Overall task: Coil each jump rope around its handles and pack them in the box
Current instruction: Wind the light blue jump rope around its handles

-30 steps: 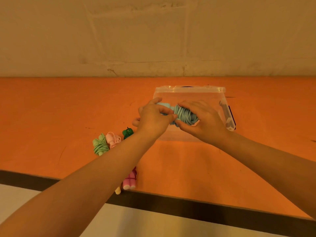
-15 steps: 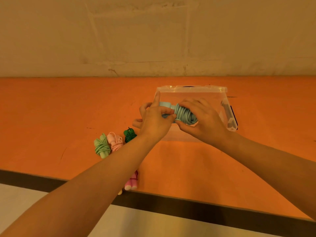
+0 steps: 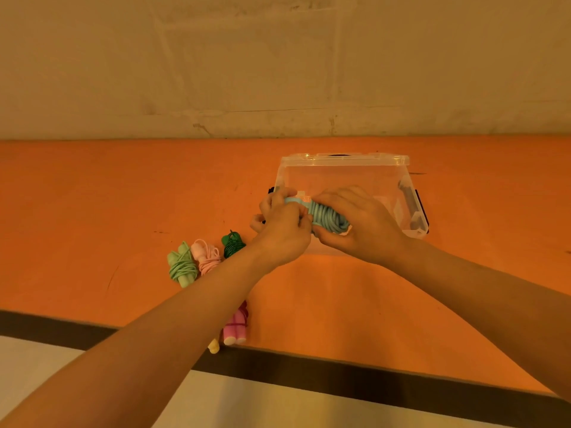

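Note:
A light blue jump rope [image 3: 328, 218], coiled round its handles, is held over the near part of a clear plastic box [image 3: 346, 160]. My left hand [image 3: 282, 231] grips its left handle end. My right hand [image 3: 360, 223] wraps round the coil from the right. Left of the box, coiled ropes lie on the orange table: a light green one [image 3: 181, 264], a pale pink one [image 3: 207, 256] and a dark green one [image 3: 233, 244]. A bright pink coiled rope [image 3: 236, 325] shows below my left forearm near the table's front edge.
The orange table [image 3: 92, 211] ends at a dark front edge [image 3: 340, 372]. A wall stands right behind it. A small yellow handle tip [image 3: 213, 347] pokes out at the front edge. The box has dark latches [image 3: 420, 211] on its right side.
My left index finger, raised half a second ago, has curled back down onto the blue rope's end. Both hands stay over the box with the bundle.

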